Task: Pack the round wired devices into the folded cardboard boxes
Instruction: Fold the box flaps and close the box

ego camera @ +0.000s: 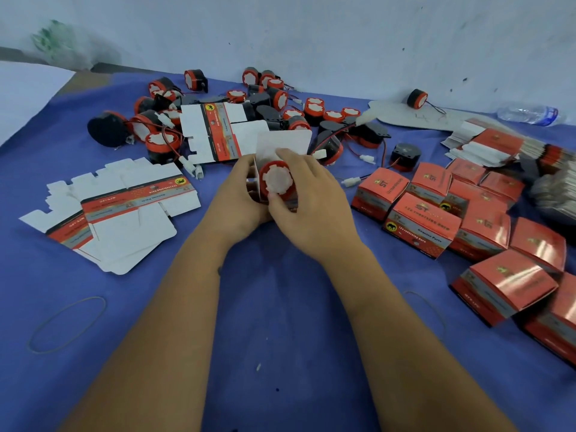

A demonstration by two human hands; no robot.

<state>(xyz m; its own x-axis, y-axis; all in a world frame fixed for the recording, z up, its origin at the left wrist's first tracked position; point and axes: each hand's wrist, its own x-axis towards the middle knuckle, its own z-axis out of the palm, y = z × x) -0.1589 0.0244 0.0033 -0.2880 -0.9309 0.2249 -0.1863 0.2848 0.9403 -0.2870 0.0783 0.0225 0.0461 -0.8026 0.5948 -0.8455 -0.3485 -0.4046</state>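
Round device (276,181), red rim, white face toward camera, sits partway in open box (280,145), flap up. Loose devices (268,101) heaped behind; closed red boxes (436,219) clustered right; flat blanks (118,210) left.

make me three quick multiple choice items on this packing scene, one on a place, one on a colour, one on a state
1. Where do the closed boxes lie?
A. on the person's right
B. on the person's left
C. against the wall

2. What colour is the cloth on the table?
A. green
B. blue
C. yellow

3. How is the round device in the hands?
A. lying loose on the cloth
B. sealed inside a closed box
C. gripped by the right hand at an open box that the left hand holds

Key: 1 A, red boxes crowd the right side; 2 B, blue shows all around; 3 C, its white face is still exposed.
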